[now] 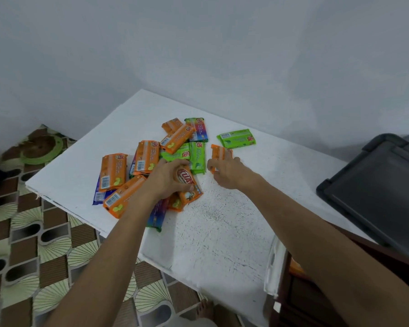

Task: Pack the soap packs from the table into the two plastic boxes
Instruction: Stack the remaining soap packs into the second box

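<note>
The left hand (167, 179) is curled over an orange soap pack (189, 188) at the near side of the pile, fingers wrapped round its top and thumb under its near edge, so it is clamped on that pack. The right hand (226, 174) reaches to a second orange pack (218, 155) lying just right of the pile. Thumb on one side and fingertips on the other pinch it, and the pack looks tipped up on its edge.

The rest of the soap packs (149, 159), orange, green and a few blue, lie in a loose overlapping heap on the middle of the white desk (222, 227). One green pack (236, 138) sits apart, towards the far right.

The desk top is speckled with dark scuffs. A dark grey plastic lid (373, 192) lies at the right edge of view, and a pale plastic rim (275, 267) shows beside the desk's near right side. Plain white walls (198, 43) stand behind, and the floor (33, 244) is tiled in brown and green patterns.
</note>
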Demonstrator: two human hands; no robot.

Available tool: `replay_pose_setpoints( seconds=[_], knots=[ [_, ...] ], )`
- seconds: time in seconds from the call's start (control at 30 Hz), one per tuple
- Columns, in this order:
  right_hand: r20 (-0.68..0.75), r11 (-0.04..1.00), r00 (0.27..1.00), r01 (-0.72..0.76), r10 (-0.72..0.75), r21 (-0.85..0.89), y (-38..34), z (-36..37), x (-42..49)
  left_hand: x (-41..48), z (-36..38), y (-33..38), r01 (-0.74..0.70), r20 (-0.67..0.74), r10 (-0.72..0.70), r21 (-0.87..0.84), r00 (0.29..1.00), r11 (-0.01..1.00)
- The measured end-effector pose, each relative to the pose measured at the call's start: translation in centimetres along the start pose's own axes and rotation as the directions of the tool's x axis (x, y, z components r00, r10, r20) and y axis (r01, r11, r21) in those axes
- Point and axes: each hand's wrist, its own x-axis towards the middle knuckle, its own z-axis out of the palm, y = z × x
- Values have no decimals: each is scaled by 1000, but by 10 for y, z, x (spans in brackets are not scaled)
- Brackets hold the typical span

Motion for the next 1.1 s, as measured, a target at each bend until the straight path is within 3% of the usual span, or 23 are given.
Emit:
replay_pose_setpoints(
  seconds=[0.1,0.2,0.4,0.5,0.6,0.67,0.93,1.1],
  knots=[
    [-89,987,996,37,-23,157,12,-11,-10,-1,2,1,-12,-26,12,-15,1000,1000],
    [-208,974,975,-26,74,226,25,-25,-21,-1,4,3,-28,-45,27,-21,999,999],
    [-500,891,853,99,153,442,44,-41,-82,-17,8,18,-126,-213,80,-214,974,969],
    [-515,869,839,112,177,482,48,-34,-121,-35,10,36,-174,-268,66,-406,961,897],
    [-455,775,844,77,284,627,54,-33,-166,-58,14,65,-219,-269,36,-690,963,690],
    [-433,697,837,88,335,711,57,-34,-197,-71,19,82,-238,-270,27,-792,962,562],
    [-420,374,740,242,525,895,67,-35,-320,-114,64,142,-210,-201,61,-935,978,285],
    [-285,250,785,171,550,953,78,-14,-359,-131,98,165,-127,-114,74,-970,991,209]
  ],
)
